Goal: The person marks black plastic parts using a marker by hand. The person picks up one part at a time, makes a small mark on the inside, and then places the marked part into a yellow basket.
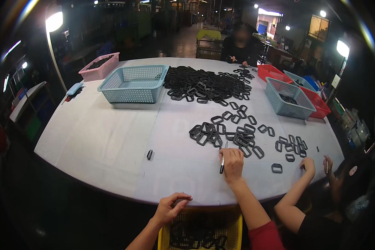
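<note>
My right hand (pixel 233 163) is closed round a slim pen-shaped tool (pixel 222 163), dark at its lower end, with a thin pale tip pointing away from me. It rests at the near side of a loose cluster of black rectangular rings (pixel 204 135), flat with an oblong hole. My left hand (pixel 171 207) hovers at the table's near edge, thumb apart from the stretched fingers, holding nothing. Beneath it stands a yellow basket (pixel 239 233) with black pieces inside. Left of the cluster lies a small black cylindrical piece (pixel 149 154).
A large heap of black rings (pixel 204 83) covers the white table's (pixel 96 141) far middle. Around it stand a blue basket (pixel 131 89), a pink basket (pixel 108 68), another blue basket (pixel 289 102) and red trays (pixel 275 71). A co-worker's hand (pixel 308 165) is at right; another person (pixel 239 46) sits opposite.
</note>
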A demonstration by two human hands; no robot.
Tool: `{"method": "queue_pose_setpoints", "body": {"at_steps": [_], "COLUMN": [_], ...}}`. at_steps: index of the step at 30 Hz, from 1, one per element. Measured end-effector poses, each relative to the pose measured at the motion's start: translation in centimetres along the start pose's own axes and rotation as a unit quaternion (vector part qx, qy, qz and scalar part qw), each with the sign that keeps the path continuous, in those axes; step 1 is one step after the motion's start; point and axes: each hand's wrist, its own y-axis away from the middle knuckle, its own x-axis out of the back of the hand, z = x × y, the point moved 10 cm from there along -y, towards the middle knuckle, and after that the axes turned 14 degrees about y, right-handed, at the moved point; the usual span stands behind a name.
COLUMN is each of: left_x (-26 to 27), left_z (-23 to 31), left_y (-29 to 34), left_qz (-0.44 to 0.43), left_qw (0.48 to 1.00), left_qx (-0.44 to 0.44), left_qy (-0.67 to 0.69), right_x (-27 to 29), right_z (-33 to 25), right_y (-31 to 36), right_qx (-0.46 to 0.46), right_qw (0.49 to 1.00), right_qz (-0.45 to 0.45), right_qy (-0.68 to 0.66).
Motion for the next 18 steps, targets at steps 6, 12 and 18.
{"method": "queue_pose_setpoints", "body": {"at_steps": [6, 12, 18], "left_x": [2.3, 1.0, 2.5], "left_z": [5.2, 7.5, 6.2], "left_y": [-1.1, -1.1, -0.5], "left_qz": [0.291, 0.240, 0.265], "left_qw": [0.944, 0.945, 0.951], "left_qx": [-0.082, -0.203, -0.133], "left_qy": [0.133, 0.088, 0.084], "right_x": [1.4, 0.5, 2.7], "right_z": [-3.3, -6.8, -5.1], "right_y": [5.9, 9.6, 7.8], "right_qx": [-0.336, -0.378, -0.320], "right_qw": [0.673, 0.507, 0.732], "right_qz": [-0.160, -0.253, -0.227], "right_qy": [-0.639, -0.732, -0.556]}}
